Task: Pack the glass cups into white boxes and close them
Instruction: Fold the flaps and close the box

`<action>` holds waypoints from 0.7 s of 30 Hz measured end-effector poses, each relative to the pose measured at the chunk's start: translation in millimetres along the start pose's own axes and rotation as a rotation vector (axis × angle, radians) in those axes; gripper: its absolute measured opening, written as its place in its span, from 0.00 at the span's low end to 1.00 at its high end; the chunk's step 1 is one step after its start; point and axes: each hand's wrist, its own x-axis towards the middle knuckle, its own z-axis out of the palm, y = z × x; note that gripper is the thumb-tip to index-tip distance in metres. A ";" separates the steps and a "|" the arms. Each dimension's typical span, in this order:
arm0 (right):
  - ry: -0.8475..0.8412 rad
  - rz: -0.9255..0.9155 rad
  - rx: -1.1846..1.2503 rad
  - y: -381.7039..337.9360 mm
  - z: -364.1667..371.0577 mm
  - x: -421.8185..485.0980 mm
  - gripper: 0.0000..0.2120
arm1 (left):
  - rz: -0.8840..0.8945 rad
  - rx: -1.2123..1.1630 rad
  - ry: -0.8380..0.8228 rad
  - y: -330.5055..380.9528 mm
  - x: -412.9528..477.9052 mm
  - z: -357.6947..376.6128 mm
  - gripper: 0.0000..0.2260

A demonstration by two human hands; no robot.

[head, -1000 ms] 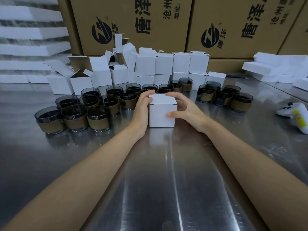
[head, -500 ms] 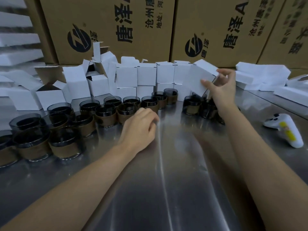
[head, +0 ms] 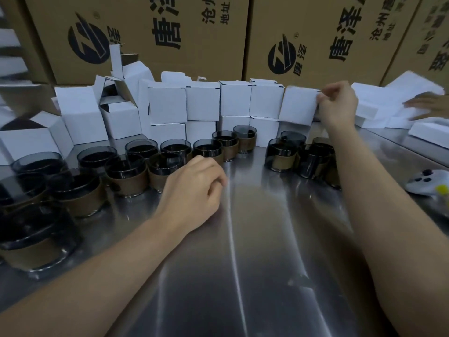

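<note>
The closed white box [head: 297, 105] sits slightly tilted at the right end of the stacked boxes, directly left of the right hand [head: 337, 105]. That hand's curled fingers grip its upper right edge. Further left of that hand, the row of closed white boxes [head: 201, 100] stands two high. Past it, beyond and to the left of the left hand [head: 194, 188], are open boxes [head: 119, 117] with their flaps up.

In front of the boxes stand dark glass cups with tan bands. The larger group of cups [head: 126, 171] spreads from just left of the left hand outward, with the nearest cup touching or almost touching its knuckles. A smaller cluster of cups [head: 281, 154] stands between the two hands, against the right forearm.

The left hand rests on the steel table [head: 255, 263] with its fingers loosely curled, holding nothing.

Right of the right forearm lies a white controller [head: 422, 186]. Beyond it, right of the right hand, another person's hand [head: 427, 105] lies on white foam sheets [head: 379, 105]. Brown printed cartons [head: 145, 32] form a wall behind everything.
</note>
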 end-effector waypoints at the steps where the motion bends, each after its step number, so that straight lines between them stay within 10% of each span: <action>1: -0.003 -0.019 -0.037 1.4 1.9 3.8 0.10 | -0.011 -0.007 -0.001 -0.2 -0.1 0.2 0.09; 6: -0.180 -0.052 -0.148 6.8 9.9 4.5 0.19 | -0.048 -0.029 -0.013 -1.1 -0.9 1.4 0.10; 21: -0.002 -0.100 -0.518 -11.8 24.6 -24.6 0.24 | -0.073 -0.002 -0.030 -2.2 1.0 0.5 0.09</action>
